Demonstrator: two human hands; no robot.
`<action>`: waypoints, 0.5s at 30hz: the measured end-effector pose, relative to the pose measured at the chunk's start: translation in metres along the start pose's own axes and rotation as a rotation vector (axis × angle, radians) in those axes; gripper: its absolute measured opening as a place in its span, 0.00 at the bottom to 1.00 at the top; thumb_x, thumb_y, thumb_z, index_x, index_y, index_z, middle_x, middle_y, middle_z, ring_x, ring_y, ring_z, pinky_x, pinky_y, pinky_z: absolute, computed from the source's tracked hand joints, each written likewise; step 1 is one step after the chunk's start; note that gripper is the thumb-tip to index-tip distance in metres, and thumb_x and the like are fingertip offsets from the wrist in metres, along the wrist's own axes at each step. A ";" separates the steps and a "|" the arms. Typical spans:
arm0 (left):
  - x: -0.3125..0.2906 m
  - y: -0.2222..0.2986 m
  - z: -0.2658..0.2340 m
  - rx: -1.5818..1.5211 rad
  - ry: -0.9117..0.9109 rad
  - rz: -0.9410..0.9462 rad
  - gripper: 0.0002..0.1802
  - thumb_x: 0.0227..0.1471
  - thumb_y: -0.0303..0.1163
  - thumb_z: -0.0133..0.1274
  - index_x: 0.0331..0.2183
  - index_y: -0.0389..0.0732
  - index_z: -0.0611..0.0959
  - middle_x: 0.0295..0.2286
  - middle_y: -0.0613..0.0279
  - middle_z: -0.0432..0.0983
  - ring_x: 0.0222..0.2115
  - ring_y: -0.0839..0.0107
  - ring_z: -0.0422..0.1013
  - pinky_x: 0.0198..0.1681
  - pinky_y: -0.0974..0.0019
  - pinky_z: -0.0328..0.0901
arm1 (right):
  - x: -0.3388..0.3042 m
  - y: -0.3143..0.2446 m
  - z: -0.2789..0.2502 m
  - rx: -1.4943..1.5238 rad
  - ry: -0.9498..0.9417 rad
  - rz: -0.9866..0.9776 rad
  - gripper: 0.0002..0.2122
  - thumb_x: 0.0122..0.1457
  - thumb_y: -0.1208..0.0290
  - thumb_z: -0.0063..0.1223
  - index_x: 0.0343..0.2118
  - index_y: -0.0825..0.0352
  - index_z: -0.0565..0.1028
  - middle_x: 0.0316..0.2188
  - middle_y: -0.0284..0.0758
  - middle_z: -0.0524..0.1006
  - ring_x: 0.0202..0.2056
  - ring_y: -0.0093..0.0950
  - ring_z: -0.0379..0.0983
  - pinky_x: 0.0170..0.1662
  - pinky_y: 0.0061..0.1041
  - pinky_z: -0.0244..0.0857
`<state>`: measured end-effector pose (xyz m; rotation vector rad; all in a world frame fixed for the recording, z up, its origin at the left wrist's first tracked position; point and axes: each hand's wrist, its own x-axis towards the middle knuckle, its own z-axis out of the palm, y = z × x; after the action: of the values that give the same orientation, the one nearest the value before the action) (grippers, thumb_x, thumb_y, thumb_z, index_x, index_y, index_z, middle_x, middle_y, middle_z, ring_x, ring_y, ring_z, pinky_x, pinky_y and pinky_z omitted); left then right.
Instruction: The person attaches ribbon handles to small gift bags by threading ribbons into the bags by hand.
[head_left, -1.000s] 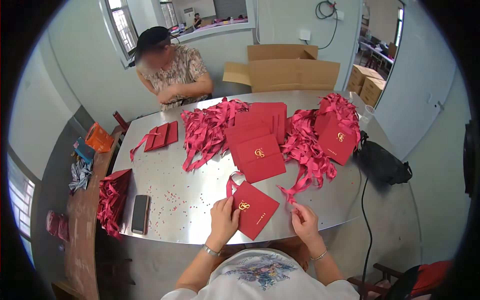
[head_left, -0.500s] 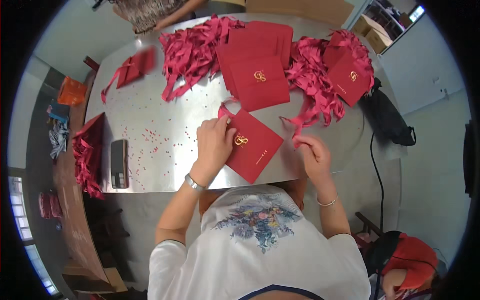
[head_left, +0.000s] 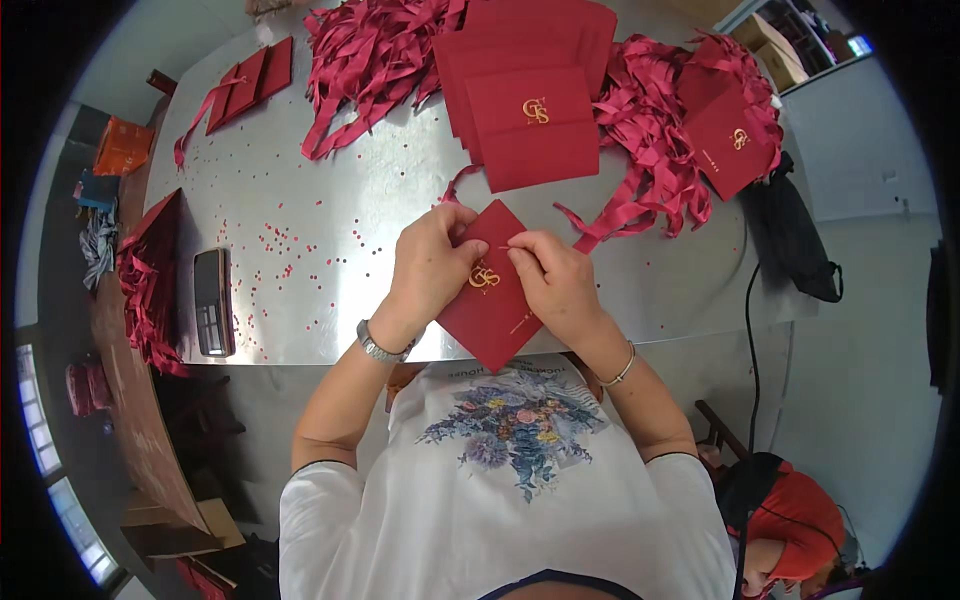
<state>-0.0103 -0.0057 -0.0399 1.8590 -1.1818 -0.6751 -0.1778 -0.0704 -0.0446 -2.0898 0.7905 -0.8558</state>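
Surface: a grey metal table (head_left: pixel 330 210) is shown, sprinkled with small red specks; a dark phone (head_left: pixel 213 302) lies at 9 o'clock of the hands.
Stock on table: a stack of red envelopes (head_left: pixel 530 110) with a gold emblem is seen at 12 o'clock, flanked by heaps of red ribbon (head_left: pixel 375 55).
Room: a pale floor is visible past the table's right edge, where a black bag (head_left: pixel 795 235) hangs at 3 o'clock.
Hidden or unclear: the far table edge is cut off at the top; the lower corner of the held envelope overhangs the near edge.
Held item: a red envelope (head_left: pixel 490 300) is set diamond-wise at the table's near edge, in front of the chest.
Left hand (head_left: pixel 432 262): it is closed on the envelope's left upper edge, fingers curled over it.
Right hand (head_left: pixel 555 280): it is laid on the envelope's right side, with thumb and forefinger pinched at a thin ribbon end (head_left: pixel 512 247) by the top corner.
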 end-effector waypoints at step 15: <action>-0.017 -0.013 -0.001 -0.158 -0.130 -0.128 0.13 0.41 0.22 0.61 0.34 0.32 0.81 0.26 0.55 0.79 0.27 0.66 0.76 0.32 0.66 0.70 | -0.005 0.004 0.023 -0.181 0.068 -0.153 0.04 0.54 0.74 0.57 0.30 0.65 0.74 0.25 0.38 0.78 0.28 0.37 0.76 0.31 0.34 0.69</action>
<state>-0.0106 0.0134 -0.0500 1.7899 -1.0635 -0.9464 -0.1641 -0.0595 -0.0618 -2.3153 0.7761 -0.9734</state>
